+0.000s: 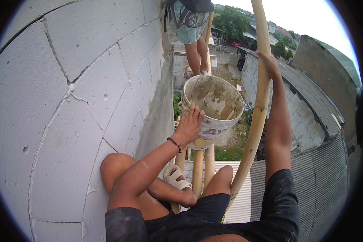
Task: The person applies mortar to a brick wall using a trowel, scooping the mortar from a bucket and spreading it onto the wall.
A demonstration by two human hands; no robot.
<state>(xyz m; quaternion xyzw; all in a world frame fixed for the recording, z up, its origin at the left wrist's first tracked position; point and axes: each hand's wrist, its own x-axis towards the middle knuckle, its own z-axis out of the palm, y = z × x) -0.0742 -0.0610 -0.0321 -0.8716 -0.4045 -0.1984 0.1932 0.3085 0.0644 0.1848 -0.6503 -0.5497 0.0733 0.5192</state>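
Note:
A white plastic bucket [213, 128], smeared with dried mortar, stands on or just above the bamboo poles in front of me; its base contact is hard to see. My left hand [188, 126], with a dark bead bracelet [174, 144] at the wrist, holds the bucket's near left side, fingertips at the rim. Inside the bucket I see grey and pale residue on the wall. To the right, my right hand [269, 63] is wrapped round a tall upright bamboo pole [261, 97]. My knees are bent, and a beige sandal [177, 177] rests on the poles.
A light block wall [80, 121] rises close on the left. Beyond the bucket stands another person [193, 44] in patterned shorts on the same narrow bamboo poles [197, 167]. Ground with grass lies well below. Corrugated roofing [302, 181] and a neighbouring grey wall [324, 64] are on the right.

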